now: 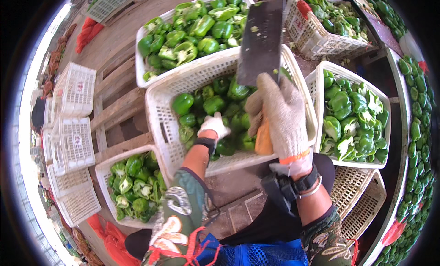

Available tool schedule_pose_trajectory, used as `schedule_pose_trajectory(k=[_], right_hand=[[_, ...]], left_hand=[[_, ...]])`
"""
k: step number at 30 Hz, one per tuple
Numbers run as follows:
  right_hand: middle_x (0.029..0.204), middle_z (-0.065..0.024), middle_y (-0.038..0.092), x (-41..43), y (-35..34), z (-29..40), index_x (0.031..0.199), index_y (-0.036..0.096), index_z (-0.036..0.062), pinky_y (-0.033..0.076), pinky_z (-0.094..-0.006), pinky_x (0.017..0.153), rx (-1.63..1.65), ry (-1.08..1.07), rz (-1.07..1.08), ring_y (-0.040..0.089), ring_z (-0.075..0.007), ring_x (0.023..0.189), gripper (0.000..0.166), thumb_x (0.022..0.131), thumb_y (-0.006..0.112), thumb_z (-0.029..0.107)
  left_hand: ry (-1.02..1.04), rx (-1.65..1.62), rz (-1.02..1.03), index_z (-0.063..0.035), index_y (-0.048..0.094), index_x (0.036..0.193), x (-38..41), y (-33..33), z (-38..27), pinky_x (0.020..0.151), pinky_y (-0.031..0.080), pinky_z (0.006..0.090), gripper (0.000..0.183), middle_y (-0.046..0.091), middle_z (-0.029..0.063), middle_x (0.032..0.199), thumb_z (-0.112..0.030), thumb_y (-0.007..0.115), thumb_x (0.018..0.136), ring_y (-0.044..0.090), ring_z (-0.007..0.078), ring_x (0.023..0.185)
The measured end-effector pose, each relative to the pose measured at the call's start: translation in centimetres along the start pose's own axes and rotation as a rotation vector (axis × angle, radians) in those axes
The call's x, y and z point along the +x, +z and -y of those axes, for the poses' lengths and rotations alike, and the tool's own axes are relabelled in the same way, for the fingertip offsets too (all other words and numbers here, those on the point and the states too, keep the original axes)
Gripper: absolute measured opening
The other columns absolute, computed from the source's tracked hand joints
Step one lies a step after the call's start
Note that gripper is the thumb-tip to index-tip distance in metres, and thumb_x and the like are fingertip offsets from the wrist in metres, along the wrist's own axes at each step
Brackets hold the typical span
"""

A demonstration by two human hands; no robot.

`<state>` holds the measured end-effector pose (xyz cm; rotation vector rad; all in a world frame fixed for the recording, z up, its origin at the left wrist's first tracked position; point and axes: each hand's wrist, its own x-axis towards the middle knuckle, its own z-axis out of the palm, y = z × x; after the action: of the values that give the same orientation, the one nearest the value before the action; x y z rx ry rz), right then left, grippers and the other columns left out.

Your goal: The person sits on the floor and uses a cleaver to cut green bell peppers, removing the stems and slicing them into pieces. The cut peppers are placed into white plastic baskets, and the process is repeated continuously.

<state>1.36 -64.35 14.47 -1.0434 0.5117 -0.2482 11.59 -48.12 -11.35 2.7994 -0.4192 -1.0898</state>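
Note:
My right hand [283, 111], in a knitted work glove, grips the orange handle [264, 137] of a cleaver. Its broad dark blade [262, 42] points away from me, with small green bits stuck to it. Below it is a white plastic crate [192, 82] with whole green bell peppers [213, 105] inside. My left hand [213, 126], in a white glove, reaches down among these peppers. Its fingers are partly hidden and blurred, so whether it grasps a pepper is unclear.
Crates of green peppers, many cut open, stand beyond [202, 27], at right [357, 114] and at lower left [137, 187]. A crate of trimmings [319, 32] sits at upper right. White crates [74, 145] and wooden pallet slats [117, 108] lie left. More peppers [417, 156] line the right edge.

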Motion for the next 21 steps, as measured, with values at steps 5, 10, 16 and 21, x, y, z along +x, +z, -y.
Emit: schedule_pose_trajectory(k=[5,10,16,21], right_hand=[[0.064,-0.0074,0.06,0.7,-0.3,0.8,0.091,0.055,0.0009,0.042,-0.0263,0.039,-0.108,0.069,0.016,0.052,-0.0129,0.045,0.029,0.101,0.059,0.028],[0.065,-0.0038,0.057,0.4,-0.9,-0.3,0.108,0.055,0.002,0.039,-0.025,0.038,-0.065,0.032,-0.004,0.05,-0.0098,0.043,0.026,0.101,0.057,0.027],[0.064,-0.0063,0.058,-2.3,1.7,-4.0,0.107,0.055,0.001,0.04,-0.0284,0.039,-0.439,-0.003,0.25,0.051,-0.0118,0.043,0.026,0.1,0.055,0.026],[0.063,-0.0025,0.056,-10.6,6.5,-8.4,0.102,0.059,0.0005,0.038,-0.0273,0.041,-0.752,0.195,0.554,0.048,-0.0093,0.045,0.021,0.099,0.057,0.022]], left_hand=[[0.05,-0.393,0.016,-0.0042,0.051,0.136,4.8,2.5,1.5,0.097,0.052,0.0452,0.083,0.058,0.0286,0.125,-0.033,0.084,0.065,0.062,0.0425,0.114],[0.09,-1.025,0.254,0.0024,0.048,0.137,-5.0,-5.8,3.5,0.082,0.057,0.0363,0.075,0.066,0.0136,0.11,-0.015,0.082,0.073,0.067,0.0224,0.101],[0.655,-1.903,0.082,-0.002,0.044,0.143,-22.4,-11.0,11.3,0.094,0.056,0.0512,0.068,0.055,0.0214,0.134,-0.016,0.075,0.085,0.06,0.0386,0.117],[0.539,-2.229,-0.457,-0.0055,0.048,0.138,-32.2,-3.3,17.2,0.1,0.049,0.0531,0.069,0.057,0.0164,0.131,-0.046,0.074,0.088,0.057,0.0338,0.118]])
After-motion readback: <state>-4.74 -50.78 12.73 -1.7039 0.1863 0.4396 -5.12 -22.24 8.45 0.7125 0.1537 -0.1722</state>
